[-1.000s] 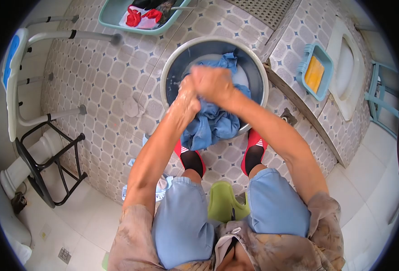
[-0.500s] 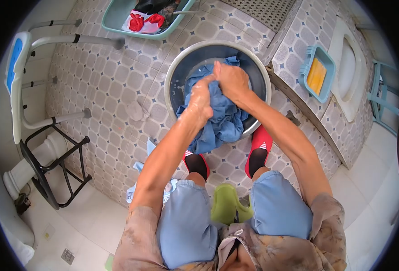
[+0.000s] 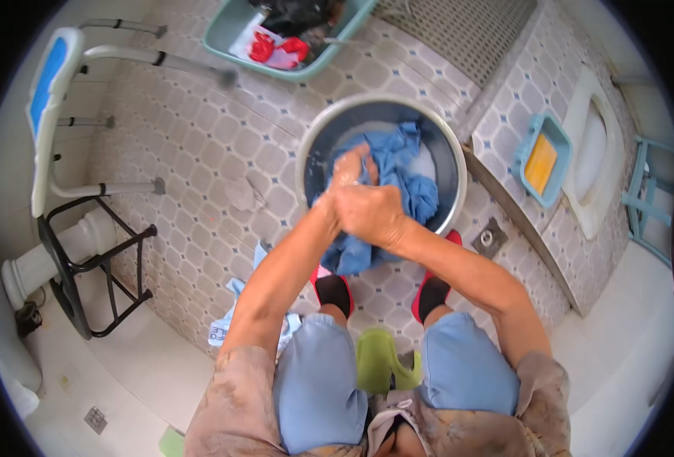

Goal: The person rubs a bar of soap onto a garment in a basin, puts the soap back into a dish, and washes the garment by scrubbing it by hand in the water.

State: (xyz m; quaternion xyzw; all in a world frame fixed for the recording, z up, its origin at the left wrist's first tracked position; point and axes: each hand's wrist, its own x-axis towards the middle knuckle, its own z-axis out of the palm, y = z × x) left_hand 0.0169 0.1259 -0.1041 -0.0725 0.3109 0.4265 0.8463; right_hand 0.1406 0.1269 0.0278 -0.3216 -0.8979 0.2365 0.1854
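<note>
The cloth (image 3: 399, 179) is plain blue, the basin (image 3: 445, 164) dark grey-blue with a pale rim. Grey octagons and small blue diamonds pattern the floor (image 3: 200, 152); at right, a light-blue tray (image 3: 561, 156) surrounds a yellow block (image 3: 541, 164).

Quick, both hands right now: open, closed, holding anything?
Left hand: blurred, against the blue cloth; open or closed cannot be told.
Right hand: closed, apparently gripping the blue cloth.

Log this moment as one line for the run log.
left hand: over blue cloth | right hand: curled, grip unclear | basin: cloth inside, draping over near edge | teal tub: red fabric, dark fabric
</note>
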